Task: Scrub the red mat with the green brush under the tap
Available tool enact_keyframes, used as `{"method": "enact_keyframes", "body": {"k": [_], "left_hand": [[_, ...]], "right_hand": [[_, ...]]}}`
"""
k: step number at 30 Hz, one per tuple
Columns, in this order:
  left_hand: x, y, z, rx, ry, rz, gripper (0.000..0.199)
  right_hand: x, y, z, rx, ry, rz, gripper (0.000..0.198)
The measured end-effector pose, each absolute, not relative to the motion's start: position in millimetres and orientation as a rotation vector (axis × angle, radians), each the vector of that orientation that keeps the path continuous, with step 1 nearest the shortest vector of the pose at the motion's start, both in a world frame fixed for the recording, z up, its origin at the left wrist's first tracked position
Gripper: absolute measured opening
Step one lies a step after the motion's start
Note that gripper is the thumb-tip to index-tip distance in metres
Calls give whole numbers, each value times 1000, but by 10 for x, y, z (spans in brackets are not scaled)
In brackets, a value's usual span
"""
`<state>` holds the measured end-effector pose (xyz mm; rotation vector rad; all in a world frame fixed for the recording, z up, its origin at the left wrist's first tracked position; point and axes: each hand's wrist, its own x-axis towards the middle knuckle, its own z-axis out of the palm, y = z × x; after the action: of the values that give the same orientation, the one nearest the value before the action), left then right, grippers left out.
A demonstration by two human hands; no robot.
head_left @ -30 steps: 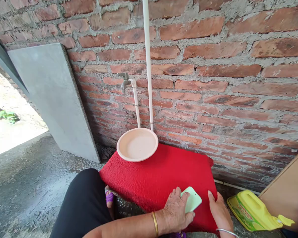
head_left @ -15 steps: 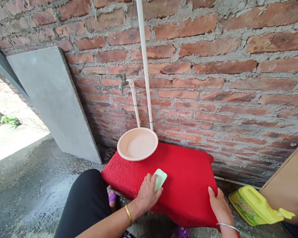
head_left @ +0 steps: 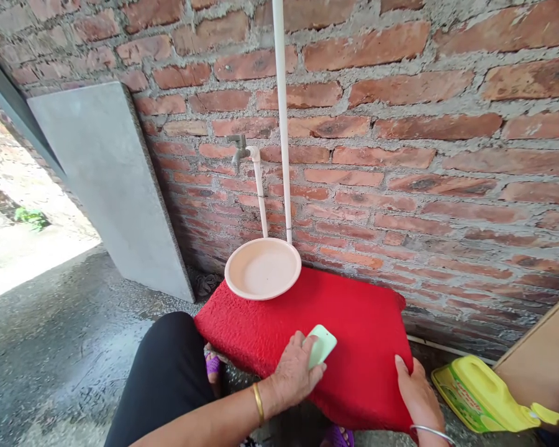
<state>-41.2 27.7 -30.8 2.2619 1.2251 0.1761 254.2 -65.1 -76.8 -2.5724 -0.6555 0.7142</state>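
A red cloth [head_left: 354,316] lies spread over a low support and hangs down its sides. My left hand [head_left: 295,369], with a gold bangle at the wrist, is closed round a pale green scrub brush [head_left: 323,344] on the cloth. The brush's rounded back, with a small hole at one end, faces up; its underside is hidden. At the cloth's right edge, my right hand [head_left: 417,388] has its thumb on top and its fingers over the side, gripping the cloth. A shallow pale pink basin [head_left: 265,273] sits on the cloth's far left corner.
Behind stands a brick wall [head_left: 400,143] with white pipes [head_left: 283,124] and a tap [head_left: 238,152] above the basin. A grey slab [head_left: 107,186] leans at the left. On the right, a yellow jug [head_left: 482,394] lies by a brown board [head_left: 545,360]. The concrete floor [head_left: 65,347] is wet.
My left hand has slid the scrub brush to the right across the cloth. My right hand keeps its hold on the edge. The whole view has shifted slightly.
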Motion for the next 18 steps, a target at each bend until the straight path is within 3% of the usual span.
{"method": "enact_keyframes", "body": {"k": [8,18], "left_hand": [[-1261,831,-522,2377,1638,424,43],[-127,119,-268,2245,1106,101,73]], "right_hand": [[2516,-656,-702,-2577,-649,764,82],[2541,-666,-690,-2628,-678,760,83]]}}
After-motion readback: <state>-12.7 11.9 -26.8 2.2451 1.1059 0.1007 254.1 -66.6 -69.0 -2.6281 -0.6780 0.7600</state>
